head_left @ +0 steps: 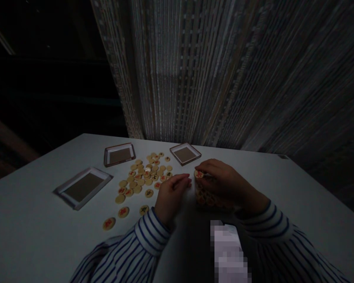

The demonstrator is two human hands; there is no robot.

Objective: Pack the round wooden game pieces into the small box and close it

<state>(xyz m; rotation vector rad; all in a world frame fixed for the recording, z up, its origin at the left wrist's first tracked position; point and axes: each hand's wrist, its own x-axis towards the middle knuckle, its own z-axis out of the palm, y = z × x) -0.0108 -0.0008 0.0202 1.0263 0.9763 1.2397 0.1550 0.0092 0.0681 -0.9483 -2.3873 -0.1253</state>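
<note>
My right hand (221, 179) pinches a round wooden piece (198, 174) with a red character on it. Beneath that hand, more round pieces (208, 199) sit together in a box or stack, partly hidden by the fingers and shadow. My left hand (172, 194) is beside them to the left, its thumb and fingers pressed together; whether anything small is between them is hidden. Many loose wooden discs (140, 182) are scattered left of my left hand, some blank side up, others showing red or dark characters.
Three shallow rectangular trays or lids stand on the white table (32, 204): one at the left (106, 179), one behind it (105, 159), one at the back middle (185, 164). A pixelated bright object (230, 255) is near the front. A striped curtain (171, 70) hangs behind.
</note>
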